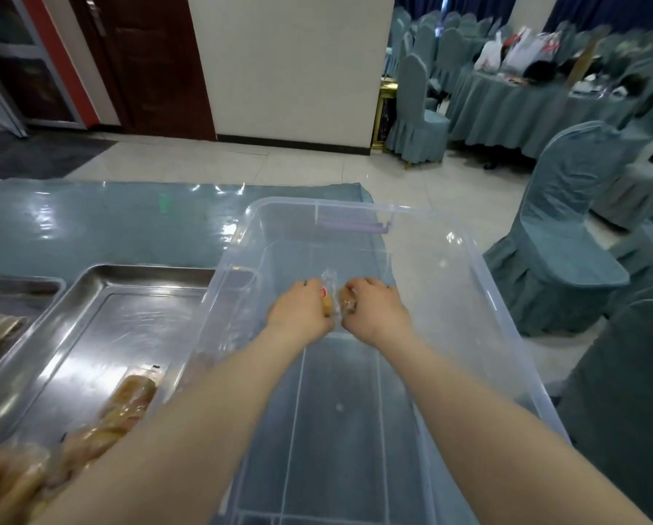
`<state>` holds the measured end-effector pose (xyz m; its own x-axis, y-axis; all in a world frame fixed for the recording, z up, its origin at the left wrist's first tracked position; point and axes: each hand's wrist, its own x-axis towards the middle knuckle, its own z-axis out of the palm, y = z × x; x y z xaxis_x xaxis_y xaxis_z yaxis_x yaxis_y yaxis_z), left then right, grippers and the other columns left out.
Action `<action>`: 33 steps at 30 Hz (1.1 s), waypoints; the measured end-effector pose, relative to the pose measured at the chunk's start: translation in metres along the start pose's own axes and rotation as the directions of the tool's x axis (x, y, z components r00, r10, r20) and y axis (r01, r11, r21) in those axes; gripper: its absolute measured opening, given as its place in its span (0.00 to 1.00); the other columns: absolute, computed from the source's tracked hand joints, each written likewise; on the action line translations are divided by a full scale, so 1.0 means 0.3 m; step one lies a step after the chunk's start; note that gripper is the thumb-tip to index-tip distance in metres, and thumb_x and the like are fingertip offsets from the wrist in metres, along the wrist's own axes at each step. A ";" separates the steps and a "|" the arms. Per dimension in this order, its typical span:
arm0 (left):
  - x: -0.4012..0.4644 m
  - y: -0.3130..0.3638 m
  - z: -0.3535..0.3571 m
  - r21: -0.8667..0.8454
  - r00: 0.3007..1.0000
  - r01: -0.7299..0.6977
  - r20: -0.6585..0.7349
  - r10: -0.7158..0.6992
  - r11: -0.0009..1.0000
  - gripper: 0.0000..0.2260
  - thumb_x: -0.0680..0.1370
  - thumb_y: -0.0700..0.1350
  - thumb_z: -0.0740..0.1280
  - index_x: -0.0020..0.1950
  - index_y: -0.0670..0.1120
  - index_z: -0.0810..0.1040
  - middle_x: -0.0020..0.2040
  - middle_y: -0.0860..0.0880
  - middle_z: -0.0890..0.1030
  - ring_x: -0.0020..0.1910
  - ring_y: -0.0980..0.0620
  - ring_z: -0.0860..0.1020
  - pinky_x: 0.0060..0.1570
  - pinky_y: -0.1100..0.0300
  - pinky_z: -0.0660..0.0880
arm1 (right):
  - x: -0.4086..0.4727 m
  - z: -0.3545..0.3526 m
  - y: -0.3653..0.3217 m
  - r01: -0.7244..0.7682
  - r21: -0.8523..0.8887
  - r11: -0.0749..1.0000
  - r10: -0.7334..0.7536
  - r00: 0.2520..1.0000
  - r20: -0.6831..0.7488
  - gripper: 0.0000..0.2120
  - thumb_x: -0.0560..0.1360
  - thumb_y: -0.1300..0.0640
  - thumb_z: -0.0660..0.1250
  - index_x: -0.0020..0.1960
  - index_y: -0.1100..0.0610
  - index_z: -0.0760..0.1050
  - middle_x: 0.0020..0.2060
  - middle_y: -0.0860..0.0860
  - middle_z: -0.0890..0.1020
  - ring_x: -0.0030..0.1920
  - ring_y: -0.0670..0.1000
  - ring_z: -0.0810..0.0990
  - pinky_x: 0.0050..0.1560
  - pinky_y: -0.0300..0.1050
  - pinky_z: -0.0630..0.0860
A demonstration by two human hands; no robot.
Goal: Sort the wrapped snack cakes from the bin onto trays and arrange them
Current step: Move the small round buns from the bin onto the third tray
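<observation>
Inside the clear plastic bin (423, 236), both hands meet over its floor: the left hand (302, 308) and right hand (374, 308) each curl around wrapped snack cakes (334, 303). Lifting both clear of the bin wall, then laying them beside the cakes on the steel tray (101, 327) left of the bin, looks the tidy finish. A red mark shows; no writing is legible.

Two bare forearms, sleeveless to the frame edge, hands (340, 310) without gloves.
</observation>
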<state>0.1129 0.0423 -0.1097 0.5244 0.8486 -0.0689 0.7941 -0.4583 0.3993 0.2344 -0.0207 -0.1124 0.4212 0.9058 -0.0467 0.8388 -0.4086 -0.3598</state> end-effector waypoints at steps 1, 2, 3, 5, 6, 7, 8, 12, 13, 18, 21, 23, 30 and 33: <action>-0.013 0.018 -0.039 -0.049 0.999 -0.021 -0.036 0.020 0.999 0.22 0.69 0.48 0.69 0.60 0.45 0.68 0.57 0.43 0.75 0.56 0.39 0.75 0.50 0.52 0.73 | -0.009 -0.040 -0.019 0.024 0.048 0.999 -0.022 0.999 -0.040 0.18 0.71 0.54 0.67 0.61 0.52 0.73 0.60 0.52 0.75 0.58 0.59 0.72 0.56 0.45 0.68; -0.032 0.033 -0.082 -0.103 0.997 -0.045 -0.072 0.038 0.994 0.25 0.69 0.48 0.69 0.64 0.46 0.66 0.57 0.42 0.75 0.55 0.40 0.75 0.49 0.53 0.72 | -0.024 -0.080 -0.041 0.047 0.104 0.993 -0.039 0.996 -0.076 0.19 0.70 0.53 0.68 0.61 0.52 0.73 0.60 0.53 0.76 0.58 0.58 0.73 0.56 0.45 0.67; -0.053 0.045 -0.126 -0.159 0.993 -0.066 -0.107 0.050 0.985 0.29 0.69 0.48 0.69 0.67 0.46 0.63 0.58 0.42 0.75 0.54 0.40 0.75 0.48 0.53 0.72 | -0.042 -0.120 -0.066 0.066 0.169 0.983 -0.048 0.993 -0.110 0.20 0.70 0.52 0.68 0.62 0.52 0.74 0.60 0.53 0.76 0.58 0.58 0.74 0.56 0.45 0.68; -0.113 0.056 -0.212 -0.244 0.981 -0.108 -0.186 0.062 0.964 0.32 0.68 0.48 0.69 0.69 0.48 0.60 0.58 0.45 0.75 0.51 0.44 0.76 0.45 0.54 0.71 | -0.089 -0.192 -0.123 0.117 0.283 0.952 -0.068 0.982 -0.177 0.22 0.69 0.51 0.68 0.63 0.51 0.74 0.59 0.53 0.77 0.57 0.56 0.76 0.53 0.43 0.69; -0.149 0.054 -0.252 -0.277 0.972 -0.130 -0.225 0.067 0.952 0.30 0.68 0.48 0.69 0.67 0.49 0.62 0.56 0.47 0.75 0.48 0.47 0.75 0.42 0.56 0.70 | -0.119 -0.223 -0.155 0.145 0.325 0.934 -0.081 0.976 -0.202 0.24 0.68 0.51 0.68 0.64 0.50 0.74 0.58 0.52 0.78 0.54 0.54 0.78 0.51 0.43 0.70; -0.188 0.046 -0.289 -0.309 0.964 -0.153 -0.258 0.072 0.939 0.27 0.67 0.48 0.69 0.64 0.51 0.64 0.54 0.49 0.76 0.46 0.49 0.75 0.39 0.56 0.69 | -0.151 -0.250 -0.191 0.173 0.364 0.915 -0.096 0.971 -0.220 0.24 0.68 0.51 0.68 0.64 0.49 0.73 0.56 0.51 0.80 0.52 0.53 0.79 0.50 0.43 0.73; -0.230 0.034 -0.322 -0.341 0.956 -0.175 -0.285 0.076 0.923 0.24 0.67 0.48 0.69 0.60 0.52 0.65 0.52 0.50 0.76 0.45 0.50 0.76 0.38 0.57 0.70 | -0.186 -0.273 -0.229 0.201 0.401 0.894 -0.112 0.966 -0.235 0.24 0.67 0.51 0.67 0.64 0.48 0.73 0.53 0.50 0.81 0.49 0.52 0.80 0.49 0.45 0.76; -0.400 -0.043 -0.433 -0.444 0.914 -0.246 -0.402 0.054 0.862 0.25 0.68 0.46 0.70 0.63 0.53 0.66 0.55 0.52 0.76 0.51 0.51 0.77 0.51 0.51 0.75 | -0.329 -0.327 -0.375 0.304 0.543 0.782 -0.167 0.943 -0.288 0.19 0.68 0.53 0.68 0.57 0.48 0.70 0.44 0.51 0.81 0.41 0.53 0.81 0.45 0.56 0.80; -0.440 -0.069 -0.456 -0.464 0.897 -0.270 -0.440 0.045 0.844 0.26 0.69 0.45 0.70 0.65 0.52 0.66 0.56 0.52 0.76 0.53 0.52 0.76 0.53 0.50 0.75 | -0.360 -0.333 -0.409 0.322 0.560 0.763 -0.181 0.939 -0.293 0.17 0.69 0.53 0.69 0.55 0.48 0.69 0.43 0.51 0.81 0.41 0.54 0.81 0.44 0.57 0.80; -0.623 -0.226 -0.540 -0.507 0.835 -0.345 -0.551 0.011 0.790 0.24 0.72 0.41 0.70 0.66 0.52 0.68 0.54 0.52 0.77 0.50 0.56 0.78 0.51 0.58 0.77 | -0.478 -0.329 -0.583 0.448 0.550 0.704 -0.299 0.891 -0.343 0.13 0.71 0.53 0.71 0.54 0.49 0.72 0.53 0.48 0.77 0.46 0.51 0.81 0.48 0.52 0.80; -0.719 -0.339 -0.583 -0.546 0.776 -0.387 -0.628 -0.057 0.743 0.15 0.75 0.46 0.68 0.58 0.60 0.71 0.48 0.57 0.78 0.45 0.65 0.77 0.40 0.73 0.71 | -0.529 -0.293 -0.701 0.505 0.492 0.709 -0.359 0.859 -0.365 0.12 0.73 0.52 0.70 0.56 0.48 0.75 0.54 0.44 0.76 0.53 0.41 0.74 0.51 0.34 0.71; -0.772 -0.429 -0.613 -0.559 0.767 -0.389 -0.637 -0.079 0.732 0.11 0.76 0.49 0.65 0.54 0.64 0.72 0.45 0.58 0.79 0.44 0.64 0.77 0.39 0.73 0.70 | -0.562 -0.251 -0.778 0.527 0.455 0.718 -0.404 0.847 -0.345 0.13 0.73 0.52 0.70 0.57 0.48 0.76 0.55 0.43 0.76 0.52 0.38 0.71 0.48 0.28 0.66; -0.898 -0.813 -0.614 -0.568 0.893 -0.283 -0.450 -0.004 0.773 0.17 0.75 0.51 0.68 0.61 0.65 0.70 0.52 0.59 0.77 0.50 0.63 0.76 0.46 0.67 0.70 | -0.706 0.065 -0.947 0.460 0.300 0.836 -0.419 0.887 -0.194 0.16 0.75 0.51 0.68 0.63 0.45 0.74 0.70 0.43 0.66 0.68 0.39 0.63 0.63 0.34 0.56; -0.933 -0.974 -0.574 -0.633 0.933 -0.189 -0.354 -0.063 0.750 0.23 0.73 0.49 0.71 0.65 0.63 0.67 0.56 0.64 0.73 0.50 0.71 0.72 0.44 0.72 0.67 | -0.736 0.201 -0.999 0.396 0.269 0.878 -0.370 0.918 -0.141 0.18 0.76 0.53 0.67 0.65 0.46 0.73 0.72 0.44 0.64 0.65 0.37 0.62 0.63 0.33 0.57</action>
<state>-0.3190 -0.0159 -0.0495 0.3301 0.9144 0.2343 0.3019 -0.3374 0.8916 -0.1307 -0.0914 -0.0505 0.1247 0.9671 0.2218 0.8105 0.0297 -0.5850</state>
